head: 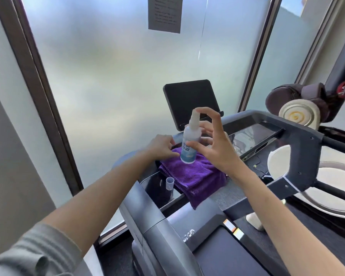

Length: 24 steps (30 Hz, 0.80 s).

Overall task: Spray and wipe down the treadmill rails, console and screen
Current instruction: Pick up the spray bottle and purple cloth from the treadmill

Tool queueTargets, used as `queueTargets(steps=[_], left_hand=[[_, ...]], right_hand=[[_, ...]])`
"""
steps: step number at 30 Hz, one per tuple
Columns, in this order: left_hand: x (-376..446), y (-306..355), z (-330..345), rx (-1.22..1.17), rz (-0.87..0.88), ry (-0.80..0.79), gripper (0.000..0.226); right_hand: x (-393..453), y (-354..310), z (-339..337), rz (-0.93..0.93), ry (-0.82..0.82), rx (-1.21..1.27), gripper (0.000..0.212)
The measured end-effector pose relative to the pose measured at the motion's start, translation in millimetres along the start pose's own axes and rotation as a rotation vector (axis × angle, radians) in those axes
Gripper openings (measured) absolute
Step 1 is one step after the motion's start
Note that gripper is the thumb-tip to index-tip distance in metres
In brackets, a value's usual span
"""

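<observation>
Fingers [204, 111] of the right hand [217, 148] curl loosely around the spray bottle [190, 140], index arched over the nozzle and thumb at the label, yet whether they truly clasp it or sit just off it is hard to tell. The left hand [161, 146] rests at the far edge of the purple cloth [195, 176], fingers bent down onto it, apparently pinching the fabric.

Going by size: the treadmill [299, 136] fills the lower frame, its grey rails wrapping the console [253, 136], with the dark screen [189, 100] tilted up behind. The cloth lies folded on the console's left side, likely parked there to be within reach once spraying is done. The bottle stands upright on or just above the cloth; its base blurs into the fabric, so contact is unclear. Smallest is the clear cap [170, 183], set aside on the glossy panel beside the cloth, presumably removed to free the nozzle.

Both forearms cover part of the console, the bottle's label is unreadable, and the belt is cut off at the bottom edge.
</observation>
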State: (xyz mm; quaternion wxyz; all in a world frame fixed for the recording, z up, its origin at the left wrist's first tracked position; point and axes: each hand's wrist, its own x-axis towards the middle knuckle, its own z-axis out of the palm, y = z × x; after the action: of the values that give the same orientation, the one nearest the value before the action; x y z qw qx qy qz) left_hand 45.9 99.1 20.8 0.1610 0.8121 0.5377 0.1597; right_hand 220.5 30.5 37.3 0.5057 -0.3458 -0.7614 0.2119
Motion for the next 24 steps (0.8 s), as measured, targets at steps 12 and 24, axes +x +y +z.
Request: queueTargets(steps=[12,24], left_hand=[[28.6,12.8,26.2,0.113,-0.186,-0.193,0.051],[14.1,28.7,11.3,-0.867,-0.313,-0.128,0.036]], right_hand=[[-23.5,16.2,-16.2,0.010,-0.019,-0.073,0.071],[-25.9,16.1,-16.6,0.016,-0.018,-0.070,0.067]])
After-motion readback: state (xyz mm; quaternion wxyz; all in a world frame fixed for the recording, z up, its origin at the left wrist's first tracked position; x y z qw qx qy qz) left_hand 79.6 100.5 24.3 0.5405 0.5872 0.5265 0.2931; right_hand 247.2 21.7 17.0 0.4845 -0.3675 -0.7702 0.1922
